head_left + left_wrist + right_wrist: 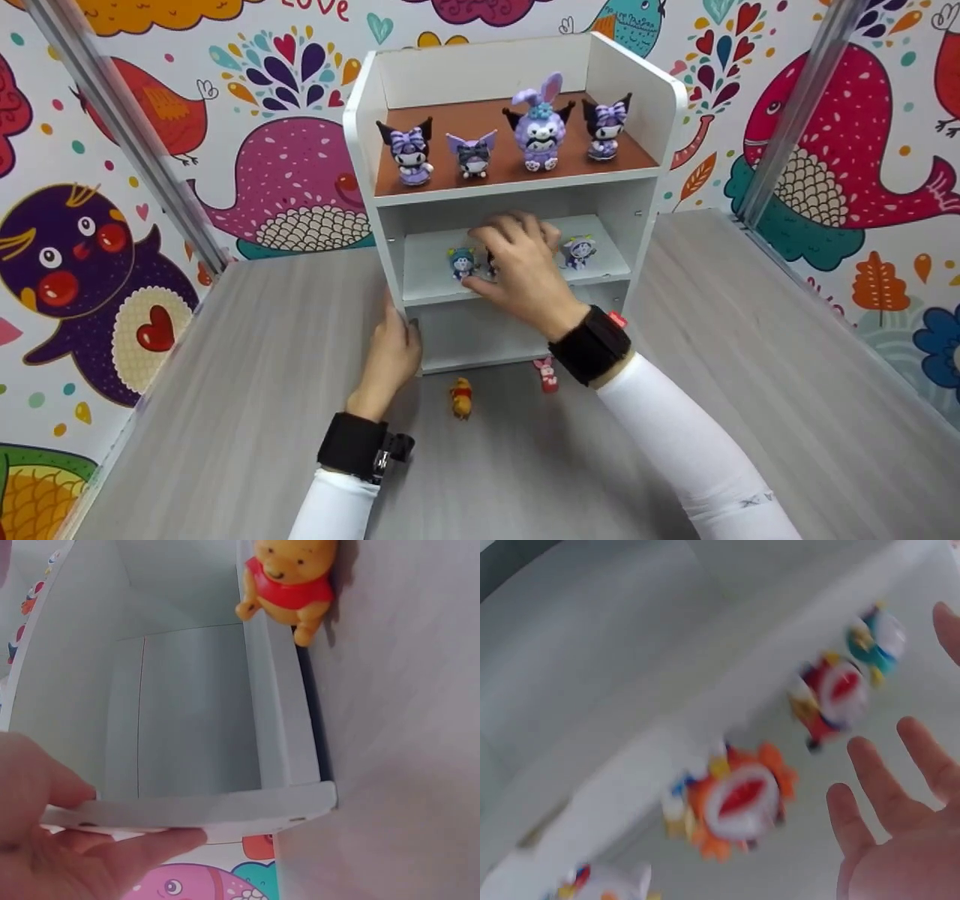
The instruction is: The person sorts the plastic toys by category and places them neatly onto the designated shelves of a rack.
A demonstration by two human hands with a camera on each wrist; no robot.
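Observation:
A small white shelf unit [517,187] stands on the grey tabletop. Its left side panel [217,810] is held near the bottom by my left hand [391,349], thumb on the inner side and fingers on the outer side. My right hand [529,274] hovers in front of the middle shelf [427,289], its fingers spread and holding nothing. Small figurines stand along that shelf, among them a teal one [463,262] and a white-and-purple one [580,253]; the hand hides those between. In the right wrist view an orange figurine [772,787] and a red one [829,701] appear blurred.
Several purple-and-black figurines, one a tall bunny-eared figurine [540,131], stand on the brown top shelf [442,124]. A Winnie the Pooh figure [462,399] and a pink figure [547,375] are on the tabletop [247,375] before the unit. Patterned walls [300,187] enclose the table.

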